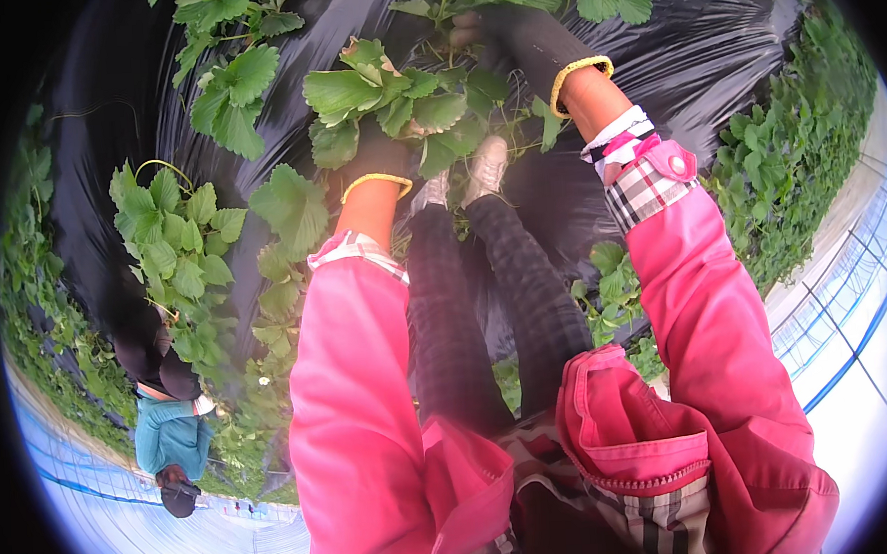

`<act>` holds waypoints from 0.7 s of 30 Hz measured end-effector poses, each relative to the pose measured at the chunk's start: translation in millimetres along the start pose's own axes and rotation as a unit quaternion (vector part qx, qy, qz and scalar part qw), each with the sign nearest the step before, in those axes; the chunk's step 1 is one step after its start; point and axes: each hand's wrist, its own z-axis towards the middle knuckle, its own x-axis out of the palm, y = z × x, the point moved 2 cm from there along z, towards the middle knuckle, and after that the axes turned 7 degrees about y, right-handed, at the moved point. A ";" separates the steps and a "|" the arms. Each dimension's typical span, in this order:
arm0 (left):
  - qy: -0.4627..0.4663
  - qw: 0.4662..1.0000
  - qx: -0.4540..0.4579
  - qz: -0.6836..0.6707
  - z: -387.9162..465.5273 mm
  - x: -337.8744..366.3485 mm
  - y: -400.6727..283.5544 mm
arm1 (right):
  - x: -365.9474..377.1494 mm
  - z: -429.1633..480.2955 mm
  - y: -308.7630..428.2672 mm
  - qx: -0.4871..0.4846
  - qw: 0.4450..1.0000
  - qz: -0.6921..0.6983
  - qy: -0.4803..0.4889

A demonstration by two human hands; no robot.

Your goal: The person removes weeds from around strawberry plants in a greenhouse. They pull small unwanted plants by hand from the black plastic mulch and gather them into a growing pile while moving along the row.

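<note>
Both of my hands, in dark knit gloves with yellow cuffs, reach into a strawberry plant (436,114) at the top middle. My left hand (375,150) is mostly under its serrated leaves, and its fingers are hidden. My right hand (477,34) is at the plant's far side among the stems, with a few fingertips showing at the leaves; whether it grips anything cannot be told. Some leaves have dry brown edges. Thin stems and runners spread over the black plastic mulch (671,52) beside my right wrist.
My light shoes (488,167) stand just below the plant. More strawberry plants (174,229) grow at the left, with white flowers (263,381) lower down. A dense green row (779,151) lies at the right. Another person in a teal top (170,434) bends over plants at the lower left.
</note>
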 end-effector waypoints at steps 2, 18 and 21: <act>-0.009 1.000 0.011 0.003 3.8 3.4 1.7 | 8.2 0.3 -7.8 -0.035 0.916 -0.395 0.056; -0.044 0.997 0.064 0.018 11.8 16.0 8.4 | 49.9 -18.6 -10.2 -0.190 0.937 -0.254 -0.147; 0.005 1.000 0.023 0.016 16.0 25.9 7.2 | 21.5 -34.7 -22.3 -0.075 0.947 0.291 -0.113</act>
